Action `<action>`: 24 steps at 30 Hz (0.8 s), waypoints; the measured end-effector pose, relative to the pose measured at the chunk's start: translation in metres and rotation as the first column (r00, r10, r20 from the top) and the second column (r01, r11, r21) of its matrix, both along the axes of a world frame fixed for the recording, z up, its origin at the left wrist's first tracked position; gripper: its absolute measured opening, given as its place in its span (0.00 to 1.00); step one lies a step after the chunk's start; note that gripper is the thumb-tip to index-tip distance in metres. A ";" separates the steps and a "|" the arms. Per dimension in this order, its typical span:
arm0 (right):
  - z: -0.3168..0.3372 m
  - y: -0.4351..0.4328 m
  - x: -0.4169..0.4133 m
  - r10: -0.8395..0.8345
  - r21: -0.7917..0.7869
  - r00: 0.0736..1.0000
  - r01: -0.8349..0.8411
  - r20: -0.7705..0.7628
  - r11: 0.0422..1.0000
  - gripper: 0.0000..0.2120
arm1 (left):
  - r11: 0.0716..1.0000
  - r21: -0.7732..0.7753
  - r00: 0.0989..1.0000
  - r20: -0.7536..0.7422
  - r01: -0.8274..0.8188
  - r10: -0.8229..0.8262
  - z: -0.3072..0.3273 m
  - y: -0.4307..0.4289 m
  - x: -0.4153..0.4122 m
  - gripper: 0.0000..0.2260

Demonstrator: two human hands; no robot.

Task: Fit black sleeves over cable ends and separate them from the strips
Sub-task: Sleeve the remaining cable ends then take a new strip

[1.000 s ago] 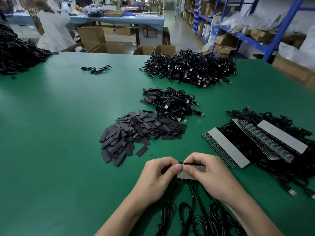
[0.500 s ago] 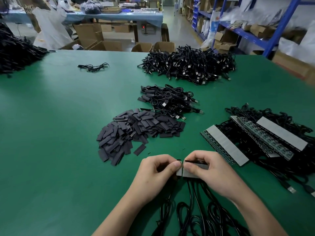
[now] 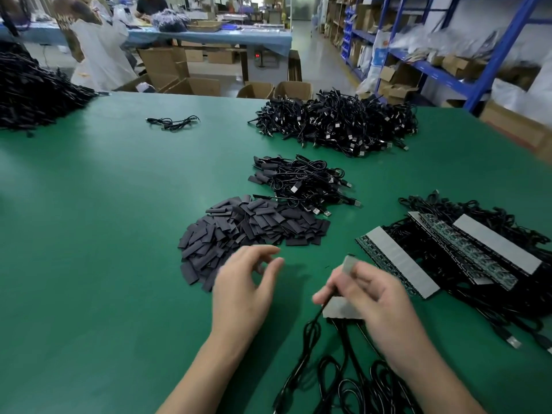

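My right hand (image 3: 370, 294) grips a short grey strip (image 3: 340, 309) with black cables (image 3: 337, 380) hanging from it toward me; a small grey piece (image 3: 349, 264) stands up at its fingertips. My left hand (image 3: 245, 282) hovers apart from the strip, fingers loosely spread and holding nothing, just in front of the pile of flat black sleeves (image 3: 248, 231). Motion blurs both hands.
Sleeved cables lie in a small heap (image 3: 301, 183) behind the sleeves. A larger cable heap (image 3: 337, 124) sits farther back. Several grey strips with cables (image 3: 448, 258) lie at the right. Another black pile (image 3: 33, 91) is at far left, one loose cable (image 3: 173, 122) nearby.
My hands were together pinching the strip's end. Now the left hand has let go and moved left toward the sleeve pile; the right hand keeps the strip and has shifted right.
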State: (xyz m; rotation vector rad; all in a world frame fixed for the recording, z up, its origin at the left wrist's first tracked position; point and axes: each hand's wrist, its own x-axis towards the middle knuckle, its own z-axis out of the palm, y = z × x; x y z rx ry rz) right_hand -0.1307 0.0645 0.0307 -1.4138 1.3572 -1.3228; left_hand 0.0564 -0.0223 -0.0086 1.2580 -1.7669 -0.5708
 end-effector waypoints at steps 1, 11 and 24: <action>0.007 0.002 -0.003 -0.020 -0.036 0.994 0.024 0.110 0.999 0.14 | 0.994 0.002 0.984 0.145 -0.107 0.105 -0.001 -0.005 0.007 0.08; 0.056 0.015 -0.042 -0.203 -0.142 0.911 0.162 -0.360 0.977 0.18 | 0.962 0.067 0.896 0.386 -0.264 0.218 -0.004 -0.021 0.027 0.06; -0.012 0.001 -0.014 -0.064 0.117 0.950 0.105 -0.307 0.988 0.08 | 0.770 0.314 0.819 -0.366 0.555 -0.442 0.004 -0.002 0.004 0.04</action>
